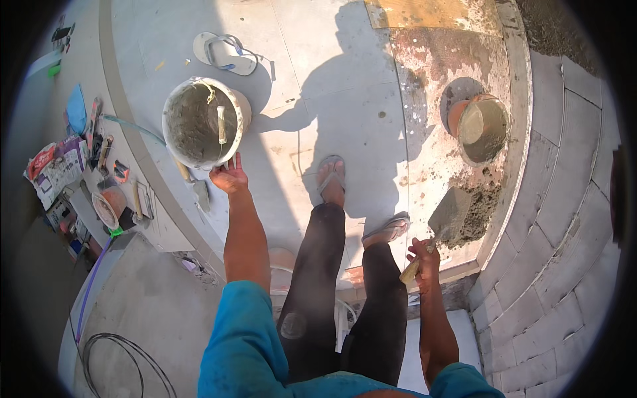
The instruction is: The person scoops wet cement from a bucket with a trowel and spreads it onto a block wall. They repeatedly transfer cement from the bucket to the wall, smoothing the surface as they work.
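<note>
My left hand (229,175) reaches to the near side of a pale bucket (174,147), palm up, fingers stretched out against its outer wall below the rim. Grey mortar (192,126) fills part of the bucket, and a tool with a light handle (221,125) lies across its mouth. Lower right, my right hand (424,259) is closed round the handle of a trowel (446,215). The flat blade rests beside a patch of wet mortar (483,211) on the slab. An orange bucket (501,129) with grey contents stands beyond it.
A sandal pair (225,54) lies behind the pale bucket. Another trowel (201,194) rests beside it. At left are a printed bag (58,169), a small bucket (106,211) and several tools. A block wall (554,199) curves along the right. A dark cable (126,341) coils lower left.
</note>
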`<state>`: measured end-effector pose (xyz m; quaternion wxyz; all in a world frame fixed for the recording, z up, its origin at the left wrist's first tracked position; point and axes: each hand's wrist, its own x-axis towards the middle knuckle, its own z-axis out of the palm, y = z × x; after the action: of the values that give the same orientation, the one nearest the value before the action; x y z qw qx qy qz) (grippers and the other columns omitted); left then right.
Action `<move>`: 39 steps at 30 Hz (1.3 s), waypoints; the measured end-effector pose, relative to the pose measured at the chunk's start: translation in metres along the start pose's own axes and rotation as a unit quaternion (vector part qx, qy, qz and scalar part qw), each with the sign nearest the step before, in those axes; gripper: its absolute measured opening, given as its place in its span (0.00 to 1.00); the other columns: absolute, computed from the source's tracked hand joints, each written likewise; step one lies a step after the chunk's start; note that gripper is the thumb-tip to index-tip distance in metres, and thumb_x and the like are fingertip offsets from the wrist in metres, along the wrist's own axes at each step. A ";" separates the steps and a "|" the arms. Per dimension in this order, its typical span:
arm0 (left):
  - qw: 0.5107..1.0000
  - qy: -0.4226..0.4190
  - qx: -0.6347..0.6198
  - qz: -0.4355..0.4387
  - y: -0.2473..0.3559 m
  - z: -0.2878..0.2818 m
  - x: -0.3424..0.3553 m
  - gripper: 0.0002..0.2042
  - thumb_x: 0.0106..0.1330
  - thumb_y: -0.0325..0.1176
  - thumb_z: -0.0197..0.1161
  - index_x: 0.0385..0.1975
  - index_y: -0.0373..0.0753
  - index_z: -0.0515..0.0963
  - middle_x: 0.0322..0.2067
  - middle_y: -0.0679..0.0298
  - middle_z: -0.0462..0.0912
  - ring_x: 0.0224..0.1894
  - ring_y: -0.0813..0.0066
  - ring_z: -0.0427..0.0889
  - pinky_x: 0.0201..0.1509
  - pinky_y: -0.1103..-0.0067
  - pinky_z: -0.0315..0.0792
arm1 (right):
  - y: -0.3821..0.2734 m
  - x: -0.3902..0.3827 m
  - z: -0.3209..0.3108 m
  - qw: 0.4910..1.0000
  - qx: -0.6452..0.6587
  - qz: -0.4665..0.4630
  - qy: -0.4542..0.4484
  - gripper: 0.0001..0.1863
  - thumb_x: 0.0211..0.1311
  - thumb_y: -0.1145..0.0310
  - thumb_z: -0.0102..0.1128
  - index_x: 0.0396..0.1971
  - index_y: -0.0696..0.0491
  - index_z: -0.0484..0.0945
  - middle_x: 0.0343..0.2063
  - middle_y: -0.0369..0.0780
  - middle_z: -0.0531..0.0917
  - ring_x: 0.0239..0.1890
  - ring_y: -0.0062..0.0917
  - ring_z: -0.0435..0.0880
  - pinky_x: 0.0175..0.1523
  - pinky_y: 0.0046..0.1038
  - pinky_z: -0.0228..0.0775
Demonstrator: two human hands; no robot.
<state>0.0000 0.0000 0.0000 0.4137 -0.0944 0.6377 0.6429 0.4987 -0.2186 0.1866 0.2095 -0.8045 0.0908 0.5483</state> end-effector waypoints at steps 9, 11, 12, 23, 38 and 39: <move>0.887 -0.017 0.364 -0.284 0.007 0.079 -0.060 0.29 0.75 0.42 0.48 0.72 0.41 0.52 0.68 0.53 0.66 0.66 0.52 0.71 0.66 0.52 0.68 | -0.072 0.008 0.017 0.989 0.101 0.106 0.033 0.23 0.63 0.47 0.70 0.45 0.47 0.72 0.28 0.32 0.74 0.27 0.21 0.79 0.26 0.27 0.71; 0.902 -0.024 0.308 -0.300 0.008 0.117 -0.075 0.30 0.74 0.43 0.50 0.73 0.42 0.52 0.67 0.52 0.68 0.65 0.54 0.72 0.67 0.54 0.68 | -0.091 0.002 0.020 0.988 0.118 0.099 0.020 0.18 0.61 0.53 0.73 0.36 0.47 0.74 0.23 0.30 0.73 0.22 0.18 0.75 0.21 0.26 0.68; 0.897 -0.016 0.314 -0.312 0.014 0.142 -0.084 0.31 0.74 0.45 0.50 0.72 0.39 0.52 0.67 0.52 0.68 0.65 0.55 0.73 0.68 0.56 0.67 | -0.098 0.000 0.016 0.989 0.120 0.086 0.002 0.17 0.61 0.55 0.73 0.36 0.47 0.74 0.24 0.30 0.73 0.22 0.18 0.75 0.21 0.25 0.68; 0.975 -0.166 0.115 -0.091 0.046 0.437 -0.027 0.60 0.57 0.64 0.71 0.75 0.33 0.38 0.63 0.45 0.66 0.56 0.49 0.78 0.58 0.60 0.76 | -0.180 -0.008 -0.069 0.991 -0.104 -0.012 0.078 0.10 0.62 0.63 0.68 0.36 0.47 0.75 0.17 0.31 0.71 0.13 0.17 0.69 0.16 0.22 0.64; 0.990 -0.090 0.036 -0.099 0.047 0.534 0.035 0.19 0.73 0.28 0.43 0.57 0.19 0.65 0.54 0.41 0.72 0.50 0.46 0.80 0.50 0.58 0.88 | -0.172 -0.036 -0.014 0.994 -0.041 0.060 0.077 0.10 0.62 0.66 0.68 0.36 0.50 0.75 0.17 0.32 0.72 0.10 0.17 0.70 0.14 0.23 0.64; 0.990 -0.087 0.034 -0.104 0.045 0.525 0.026 0.19 0.74 0.28 0.43 0.57 0.18 0.66 0.54 0.41 0.72 0.50 0.46 0.80 0.50 0.58 0.87 | -0.169 -0.038 -0.015 0.994 -0.038 0.061 0.077 0.10 0.62 0.66 0.68 0.36 0.50 0.75 0.17 0.32 0.72 0.10 0.17 0.70 0.14 0.23 0.64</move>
<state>0.1674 0.4895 0.1047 0.5356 -0.0897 0.6072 0.5799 0.5605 -0.0775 0.2668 0.1378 -0.8446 0.1343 0.4996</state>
